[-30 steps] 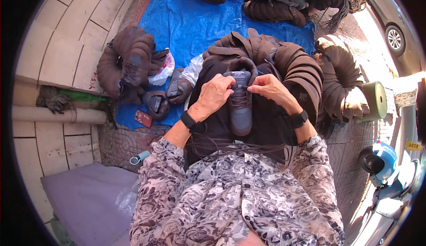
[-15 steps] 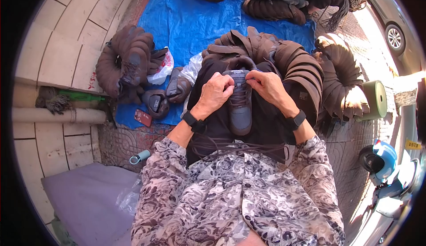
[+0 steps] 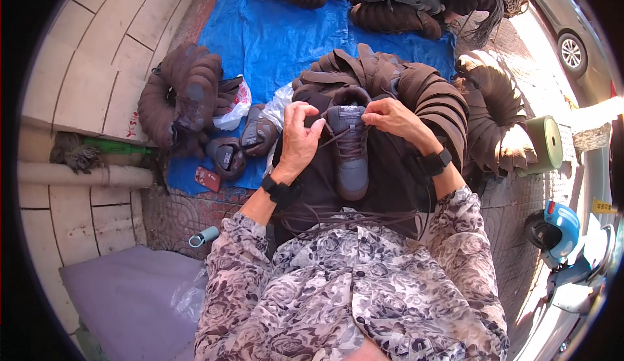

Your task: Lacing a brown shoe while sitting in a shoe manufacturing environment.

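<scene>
The left hand (image 3: 299, 141) is half wide, thumb and forefinger apart, just left of the grey-brown shoe (image 3: 351, 172). The right hand (image 3: 393, 122) is narrow, at this shoe's upper edge; its exact grip seems unclear. Beyond, brown pieces (image 3: 437, 94) curve.

Worn on the person's head as the left one of a side-by-side pair, a wide fisheye looks steeply down and forward from above the chest. The patterned shirt (image 3: 312, 289) fills the lower part, nearest the lens, and the forearms (image 3: 259, 207) rise from below; the left hand (image 3: 300, 138) and right hand (image 3: 394, 122) sit near the middle, farther off, above the lap (image 3: 391, 172). Beyond them the view reaches over the blue tarp (image 3: 279, 42), out to a pale tiled wall (image 3: 84, 55) at left and a parked car (image 3: 564, 13) at upper right. Straight edges bow toward the round, black-cornered rim.
</scene>
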Available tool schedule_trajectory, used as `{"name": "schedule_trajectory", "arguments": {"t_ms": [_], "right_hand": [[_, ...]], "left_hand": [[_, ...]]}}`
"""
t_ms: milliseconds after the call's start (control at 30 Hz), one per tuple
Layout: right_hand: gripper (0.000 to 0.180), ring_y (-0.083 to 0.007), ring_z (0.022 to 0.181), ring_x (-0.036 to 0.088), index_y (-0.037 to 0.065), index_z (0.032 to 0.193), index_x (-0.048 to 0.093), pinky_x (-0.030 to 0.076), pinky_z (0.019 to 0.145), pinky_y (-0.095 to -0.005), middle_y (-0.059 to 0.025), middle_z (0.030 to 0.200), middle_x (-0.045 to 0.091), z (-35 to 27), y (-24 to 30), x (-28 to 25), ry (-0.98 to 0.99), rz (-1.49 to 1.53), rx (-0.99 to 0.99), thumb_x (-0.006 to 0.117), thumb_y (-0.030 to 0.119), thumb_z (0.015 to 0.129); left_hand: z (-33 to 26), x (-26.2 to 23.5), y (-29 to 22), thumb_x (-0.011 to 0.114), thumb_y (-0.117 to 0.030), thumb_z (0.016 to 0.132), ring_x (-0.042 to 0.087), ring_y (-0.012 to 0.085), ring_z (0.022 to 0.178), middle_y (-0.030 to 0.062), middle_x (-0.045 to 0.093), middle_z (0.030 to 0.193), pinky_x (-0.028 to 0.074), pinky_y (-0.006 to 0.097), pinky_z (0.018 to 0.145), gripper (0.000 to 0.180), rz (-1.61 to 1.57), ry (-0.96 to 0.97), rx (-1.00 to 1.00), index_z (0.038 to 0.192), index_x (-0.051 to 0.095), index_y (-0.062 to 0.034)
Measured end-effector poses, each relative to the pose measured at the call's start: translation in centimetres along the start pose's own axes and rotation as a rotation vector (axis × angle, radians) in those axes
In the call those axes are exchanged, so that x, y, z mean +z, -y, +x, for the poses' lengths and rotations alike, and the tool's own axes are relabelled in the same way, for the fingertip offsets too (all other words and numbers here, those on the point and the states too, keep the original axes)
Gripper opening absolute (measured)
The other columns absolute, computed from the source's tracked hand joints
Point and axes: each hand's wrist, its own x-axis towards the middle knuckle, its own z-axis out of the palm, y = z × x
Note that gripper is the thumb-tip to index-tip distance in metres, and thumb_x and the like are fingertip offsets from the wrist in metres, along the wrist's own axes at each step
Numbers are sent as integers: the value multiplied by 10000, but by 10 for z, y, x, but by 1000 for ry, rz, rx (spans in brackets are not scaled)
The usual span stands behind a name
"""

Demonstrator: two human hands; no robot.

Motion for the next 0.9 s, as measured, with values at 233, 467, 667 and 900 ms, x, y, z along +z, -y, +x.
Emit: {"name": "schedule_trajectory", "arguments": {"t_ms": [233, 467, 667, 900], "right_hand": [[190, -114, 507, 523, -25, 781, 612, 400, 486, -276, -52, 547, 540, -7, 7, -1, -33, -1, -100, 608, 160, 822], [158, -165, 485, 561, -12, 791, 608, 427, 460, -314, -100, 565, 566, -23, 9, -16, -91, -229, -90, 619, 144, 814], [95, -290, 600, 583, 20, 836, 604, 454, 560, -337, -139, 642, 580, -102, 13, -84, -40, -501, -95, 588, 69, 756], [87, -300, 691, 561, 24, 840, 592, 435, 639, -347, -142, 722, 560, -191, 23, -93, -514, -840, 30, 562, -2, 763]], "left_hand": [[12, -13, -10, 539, -323, 874, 590, 279, 590, 115, 595, 632, 454, 351, 584, 352, 273, 533, -346, 738, 597, -3], [3, -29, -4, 612, -258, 814, 573, 110, 596, 72, 611, 628, 429, 272, 555, 267, 54, 513, -271, 738, 650, -4], [-21, -125, 20, 578, -134, 836, 479, 63, 487, 12, 595, 636, 371, 221, 449, 158, 212, 600, -312, 772, 647, -6], [-83, -199, 76, 596, -66, 796, 569, 136, 566, 70, 626, 707, 427, 262, 515, 106, 494, 372, -170, 846, 658, 5]]}}
